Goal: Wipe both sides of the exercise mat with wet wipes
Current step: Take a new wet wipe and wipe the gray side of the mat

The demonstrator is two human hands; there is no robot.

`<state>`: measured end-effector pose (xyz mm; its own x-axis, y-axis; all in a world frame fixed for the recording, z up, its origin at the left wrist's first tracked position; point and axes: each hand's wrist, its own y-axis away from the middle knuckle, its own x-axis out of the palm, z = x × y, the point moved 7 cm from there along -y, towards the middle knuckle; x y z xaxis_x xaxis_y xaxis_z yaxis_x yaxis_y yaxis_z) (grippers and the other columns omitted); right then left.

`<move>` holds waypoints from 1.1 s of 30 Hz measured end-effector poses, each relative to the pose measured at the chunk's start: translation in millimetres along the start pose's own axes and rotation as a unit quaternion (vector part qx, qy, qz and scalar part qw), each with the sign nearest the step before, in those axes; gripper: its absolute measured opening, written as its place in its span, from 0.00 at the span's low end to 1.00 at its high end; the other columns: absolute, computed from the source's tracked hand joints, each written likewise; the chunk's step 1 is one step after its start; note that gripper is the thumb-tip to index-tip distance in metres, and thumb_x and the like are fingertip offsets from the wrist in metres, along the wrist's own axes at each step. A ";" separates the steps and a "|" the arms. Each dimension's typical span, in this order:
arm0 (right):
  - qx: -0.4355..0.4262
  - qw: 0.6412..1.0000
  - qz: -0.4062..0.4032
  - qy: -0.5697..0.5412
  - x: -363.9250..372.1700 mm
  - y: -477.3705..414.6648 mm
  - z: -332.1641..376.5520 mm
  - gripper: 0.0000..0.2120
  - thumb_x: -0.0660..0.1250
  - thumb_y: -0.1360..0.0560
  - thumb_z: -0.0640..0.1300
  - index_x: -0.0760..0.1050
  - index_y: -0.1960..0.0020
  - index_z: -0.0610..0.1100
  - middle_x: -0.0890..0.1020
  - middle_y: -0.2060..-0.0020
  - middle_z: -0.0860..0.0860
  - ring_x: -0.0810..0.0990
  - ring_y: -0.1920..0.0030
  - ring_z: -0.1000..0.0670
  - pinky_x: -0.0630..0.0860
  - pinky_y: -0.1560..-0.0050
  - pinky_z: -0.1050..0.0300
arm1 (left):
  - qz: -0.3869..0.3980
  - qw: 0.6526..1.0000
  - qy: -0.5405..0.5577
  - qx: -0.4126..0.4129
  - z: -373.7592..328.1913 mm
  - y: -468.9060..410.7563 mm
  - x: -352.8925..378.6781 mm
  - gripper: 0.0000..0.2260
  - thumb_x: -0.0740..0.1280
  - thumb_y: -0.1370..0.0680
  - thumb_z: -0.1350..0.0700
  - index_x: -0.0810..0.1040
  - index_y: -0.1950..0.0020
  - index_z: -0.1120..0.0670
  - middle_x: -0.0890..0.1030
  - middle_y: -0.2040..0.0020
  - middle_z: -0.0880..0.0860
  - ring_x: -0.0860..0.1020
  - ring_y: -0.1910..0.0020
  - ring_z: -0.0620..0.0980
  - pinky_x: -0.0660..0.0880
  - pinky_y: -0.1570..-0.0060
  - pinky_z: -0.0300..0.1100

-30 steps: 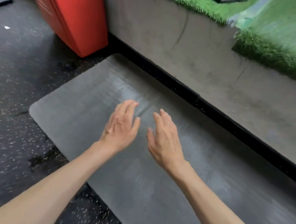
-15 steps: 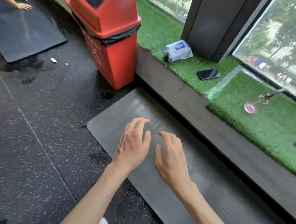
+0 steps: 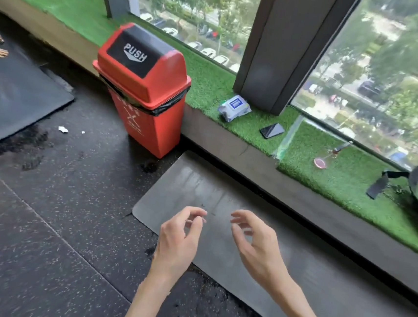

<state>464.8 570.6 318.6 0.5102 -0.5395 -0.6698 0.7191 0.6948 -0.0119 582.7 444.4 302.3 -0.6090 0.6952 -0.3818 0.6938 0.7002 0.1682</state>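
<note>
Floor of speckled black rubber is lying open to the left of the grey exercise mat. The mat is lying flat, its long axis running from the red bin toward the lower right and its far long edge sitting just beside the base of the turf-covered ledge. The left hand and right hand are hovering over the mat's bin end, each grip loosely curled and holding nothing, while the wet wipes pack is resting on the ledge near a phone.
</note>
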 end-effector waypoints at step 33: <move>0.146 0.944 -0.156 -0.251 86.8 -357.9 105.7 0.10 0.64 0.22 0.36 0.78 0.51 0.50 0.84 0.58 0.55 0.81 0.56 0.60 0.72 0.53 0.71 | 0.119 0.988 0.082 -0.050 -67.0 -396.7 -138.8 0.10 0.62 0.20 0.65 0.82 0.52 0.55 0.82 0.62 0.50 0.79 0.66 0.41 0.72 0.63 0.29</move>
<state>301.6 224.8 343.2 0.3590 -0.9042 -0.2314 0.9332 0.3439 0.1043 366.3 81.0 349.4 -0.4931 0.8533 -0.1696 0.7884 0.5207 0.3275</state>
